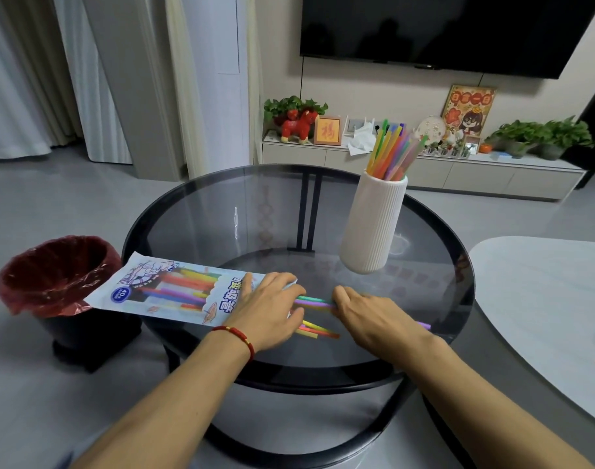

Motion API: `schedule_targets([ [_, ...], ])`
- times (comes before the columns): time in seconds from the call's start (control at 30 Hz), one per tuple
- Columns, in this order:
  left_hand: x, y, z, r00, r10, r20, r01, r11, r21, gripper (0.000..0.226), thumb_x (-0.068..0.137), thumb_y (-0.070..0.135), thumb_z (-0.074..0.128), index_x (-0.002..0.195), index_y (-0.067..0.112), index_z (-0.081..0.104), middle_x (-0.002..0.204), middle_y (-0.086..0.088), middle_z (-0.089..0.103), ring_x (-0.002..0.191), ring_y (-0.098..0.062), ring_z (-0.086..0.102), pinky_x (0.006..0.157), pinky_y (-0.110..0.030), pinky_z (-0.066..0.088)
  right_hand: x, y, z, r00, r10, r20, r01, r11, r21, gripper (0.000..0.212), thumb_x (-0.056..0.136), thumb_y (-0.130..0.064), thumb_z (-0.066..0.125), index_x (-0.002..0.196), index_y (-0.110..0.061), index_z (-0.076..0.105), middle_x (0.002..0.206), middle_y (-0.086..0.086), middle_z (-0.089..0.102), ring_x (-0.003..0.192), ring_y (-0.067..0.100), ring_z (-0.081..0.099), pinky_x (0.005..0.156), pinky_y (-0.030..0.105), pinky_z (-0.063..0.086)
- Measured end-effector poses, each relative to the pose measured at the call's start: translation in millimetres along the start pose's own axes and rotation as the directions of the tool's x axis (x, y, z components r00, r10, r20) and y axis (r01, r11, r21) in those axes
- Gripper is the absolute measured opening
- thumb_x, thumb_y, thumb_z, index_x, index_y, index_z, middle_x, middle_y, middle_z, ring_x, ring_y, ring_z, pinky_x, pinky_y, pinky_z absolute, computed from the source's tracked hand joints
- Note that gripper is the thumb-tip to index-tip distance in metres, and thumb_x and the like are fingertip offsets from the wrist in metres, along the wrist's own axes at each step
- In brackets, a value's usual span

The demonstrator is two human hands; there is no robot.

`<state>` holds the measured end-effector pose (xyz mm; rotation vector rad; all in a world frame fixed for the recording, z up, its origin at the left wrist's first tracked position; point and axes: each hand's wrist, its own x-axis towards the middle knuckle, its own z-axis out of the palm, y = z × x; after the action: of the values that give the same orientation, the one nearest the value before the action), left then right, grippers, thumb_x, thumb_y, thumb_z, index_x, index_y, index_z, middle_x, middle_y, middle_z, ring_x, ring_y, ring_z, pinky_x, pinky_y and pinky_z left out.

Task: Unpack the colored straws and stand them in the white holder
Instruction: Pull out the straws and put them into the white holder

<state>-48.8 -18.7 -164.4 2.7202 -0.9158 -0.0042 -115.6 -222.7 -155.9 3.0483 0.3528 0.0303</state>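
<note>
Item: our left hand (267,308) flat on the printed plastic straw packet (174,292), right hand (365,316) closed on loose coloured straws (314,301) near the ribbed white holder (374,221); risk: strays rolling off the round glass table (194,211).

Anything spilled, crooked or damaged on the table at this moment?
Nothing looks damaged or spilled. The white holder stands on the glass table with straws fanned in it; its lean may be lens distortion. The straw bag overhangs the table's left edge above the bin. A few loose straws lie between the hands.
</note>
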Motion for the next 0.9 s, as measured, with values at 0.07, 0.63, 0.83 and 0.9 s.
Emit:
schedule_targets([
  [0.07, -0.1, -1.4, -0.6, 1.0, -0.003, -0.006, 0.003, 1.0, 0.007, 0.036, 0.098, 0.042, 0.044, 0.131, 0.032, 0.052, 0.15, 0.008, 0.038, 0.142, -0.014, 0.029, 0.119, -0.064, 0.009, -6.6, 8.3, -8.3, 1.0, 0.008, 0.02, -0.008, 1.0, -0.007, 0.018, 0.113, -0.034, 0.032, 0.098, -0.025, 0.027, 0.092, 0.0, 0.053, 0.073, 0.031, 0.062, 0.058, 0.042, 0.043],
  [0.63, 4.8, 9.0, -7.8, 0.993, 0.024, -0.118, -0.02, 0.999, 0.029, 0.018, 0.106, 0.034, 0.03, 0.113, 0.028, 0.045, 0.133, 0.01, 0.045, 0.129, -0.018, 0.039, 0.117, -0.062, 0.016, -51.6, 5.1, -53.2, 0.577, -0.037, -0.816, 0.153, 0.986, 0.063, 0.026, 0.091, -0.019, 0.064, 0.066, -0.013, 0.062, 0.067, -0.001, 0.058, 0.062, 0.024, 0.052, 0.06, 0.036, 0.043],
  [0.83, 2.2, 20.0, -9.3, 0.984, 0.045, -0.172, -0.044, 0.999, 0.009, 0.016, 0.105, 0.033, 0.032, 0.112, 0.029, 0.045, 0.131, 0.011, 0.047, 0.129, -0.017, 0.038, 0.116, -0.062, 0.016, -16.2, -23.2, -23.2, 0.864, 0.495, -0.09, -0.199, 0.501, 0.842, 0.047, 0.093, -0.06, 0.065, 0.068, -0.02, 0.066, 0.058, -0.006, 0.056, 0.054, 0.014, 0.052, 0.055, 0.033, 0.045],
  [0.9, 0.4, 24.7, -8.3, 0.981, 0.075, -0.179, -0.075, 0.997, 0.005, 0.015, 0.104, 0.034, 0.034, 0.111, 0.029, 0.046, 0.128, 0.012, 0.048, 0.128, -0.016, 0.038, 0.116, -0.063, 0.015, -1.1, -25.4, -19.0, 0.826, 0.557, 0.084, -0.125, 0.036, 0.991, 0.042, 0.09, -0.058, 0.072, 0.07, -0.022, 0.067, 0.06, -0.002, 0.045, 0.049, 0.014, 0.04, 0.046, 0.028, 0.035],
])
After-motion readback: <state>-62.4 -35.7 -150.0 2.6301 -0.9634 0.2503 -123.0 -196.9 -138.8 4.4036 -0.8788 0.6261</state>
